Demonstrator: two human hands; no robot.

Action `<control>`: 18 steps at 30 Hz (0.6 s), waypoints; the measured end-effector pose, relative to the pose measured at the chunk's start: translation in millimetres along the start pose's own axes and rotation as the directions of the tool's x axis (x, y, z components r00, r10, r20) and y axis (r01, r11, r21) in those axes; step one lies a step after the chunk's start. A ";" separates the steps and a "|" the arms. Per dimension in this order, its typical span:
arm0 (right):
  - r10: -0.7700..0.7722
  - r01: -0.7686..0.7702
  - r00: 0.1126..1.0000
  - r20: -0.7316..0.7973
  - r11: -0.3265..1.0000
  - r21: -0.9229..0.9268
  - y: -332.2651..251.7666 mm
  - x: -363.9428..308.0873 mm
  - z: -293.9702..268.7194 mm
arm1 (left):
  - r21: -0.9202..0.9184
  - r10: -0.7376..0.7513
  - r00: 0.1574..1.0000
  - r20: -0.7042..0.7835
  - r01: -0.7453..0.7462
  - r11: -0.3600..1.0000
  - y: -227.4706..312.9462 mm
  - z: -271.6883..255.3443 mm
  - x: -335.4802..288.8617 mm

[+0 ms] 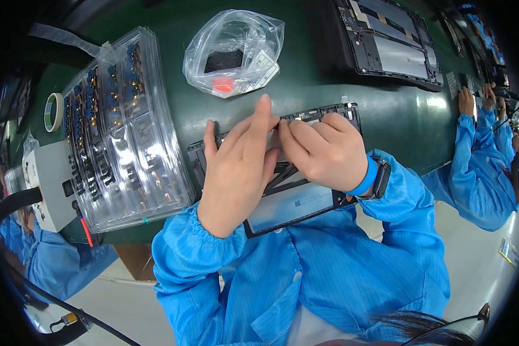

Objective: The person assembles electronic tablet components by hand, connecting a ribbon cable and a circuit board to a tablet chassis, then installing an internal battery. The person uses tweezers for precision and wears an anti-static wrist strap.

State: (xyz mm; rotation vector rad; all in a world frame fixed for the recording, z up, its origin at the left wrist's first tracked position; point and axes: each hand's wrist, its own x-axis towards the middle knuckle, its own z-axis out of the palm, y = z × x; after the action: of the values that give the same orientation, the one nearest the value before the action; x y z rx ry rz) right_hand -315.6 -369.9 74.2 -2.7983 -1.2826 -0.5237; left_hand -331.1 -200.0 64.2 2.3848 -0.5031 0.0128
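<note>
An opened tablet (305,199) lies at the table's near edge in front of me, its inner parts and a silvery panel showing. My left hand (236,164) rests over its left part, fingers stretched out and the thumb apart. My right hand (323,144) is closed in a pinch at the tablet's far edge, its fingertips close beside the left fingers. What the pinch holds is hidden. A black strip runs below the hands across the tablet; I cannot tell whether it is loose. A blue wristband (364,177) and a dark watch (382,180) are on my right wrist.
Stacked clear plastic trays (135,150) of small parts stand left, near a tape roll (53,112) and white box (49,184). Beyond my hands lies a clear plastic bag (234,52). Other opened tablets (386,43) sit far right. People in blue work at both sides.
</note>
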 end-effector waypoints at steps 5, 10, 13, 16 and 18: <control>0.087 -0.089 0.994 0.061 0.996 0.020 -0.8 -4.9 -7.6 | 0.157 0.064 0.998 0.004 -0.064 0.985 2.6 3.2 -1.8; 0.441 -0.377 0.895 -0.066 0.828 0.416 39.2 -37.1 -35.3 | 0.499 0.163 0.986 0.046 -0.164 0.851 19.4 6.3 -7.9; 0.531 -0.516 0.840 0.110 0.721 0.463 45.9 -59.8 -36.8 | 0.644 0.195 0.980 0.044 -0.177 0.744 21.1 11.3 -7.4; 0.521 -0.540 0.834 0.183 0.703 0.463 42.3 -74.5 -29.4 | 0.630 0.192 0.980 0.060 -0.187 0.754 19.6 9.8 -6.0; 0.492 -0.520 0.848 0.195 0.706 0.481 41.7 -77.9 -26.9 | 0.642 0.198 0.979 0.052 -0.184 0.744 19.2 10.3 -6.1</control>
State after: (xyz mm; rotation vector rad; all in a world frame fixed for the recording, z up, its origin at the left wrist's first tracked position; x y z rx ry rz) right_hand -339.8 -458.8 80.5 -2.5194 -0.4781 -0.0504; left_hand -344.9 -217.6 67.7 2.9860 -0.8431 0.3604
